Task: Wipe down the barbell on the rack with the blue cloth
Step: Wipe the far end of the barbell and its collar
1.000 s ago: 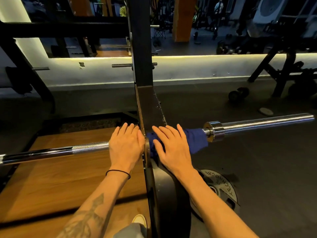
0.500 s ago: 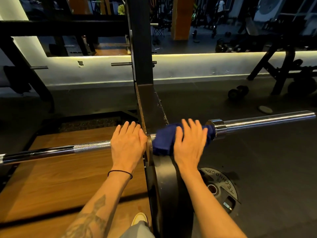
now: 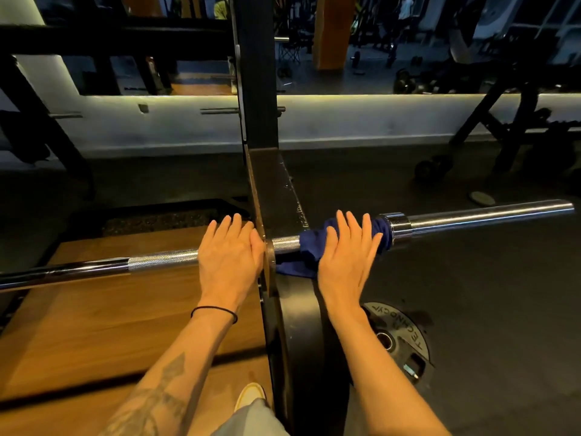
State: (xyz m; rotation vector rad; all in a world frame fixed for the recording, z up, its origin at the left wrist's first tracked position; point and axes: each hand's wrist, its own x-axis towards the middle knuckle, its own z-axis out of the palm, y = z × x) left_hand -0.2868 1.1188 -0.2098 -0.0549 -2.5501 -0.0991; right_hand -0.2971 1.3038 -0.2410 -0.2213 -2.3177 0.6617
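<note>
The barbell [image 3: 163, 258] is a long chrome bar with a cross-hatched grip zone, a smooth darker stretch towards its left end, a thick collar [image 3: 397, 228] and a smooth, wider sleeve [image 3: 490, 213] on the right. Its long axis runs left to right across the view, rising slightly towards the right; the sleeve end points right. The bar rests on the rack upright [image 3: 257, 121], a black post that stands at the middle of the bar's visible length.

The blue cloth [image 3: 309, 247], dark and crumpled, is draped over the bar between the upright and the collar, one fold hanging just below the bar.

The right hand [image 3: 344, 262] lies on top of the cloth to the right of the upright, fingers straight and slightly spread, pressing the cloth onto the bar; the fingertips reach over the far side.

The left hand [image 3: 228, 256] lies on the bar just left of the upright, fingers straight and held close together, thumb edge against the upright. A black band [image 3: 213, 309] circles its wrist.

A black weight plate [image 3: 301, 335] stands on edge below the upright, beneath the right wrist. A second plate [image 3: 399, 335] lies flat on the dark floor to its right. A wooden platform [image 3: 94, 325] lies left of the upright, under the bar.
</note>
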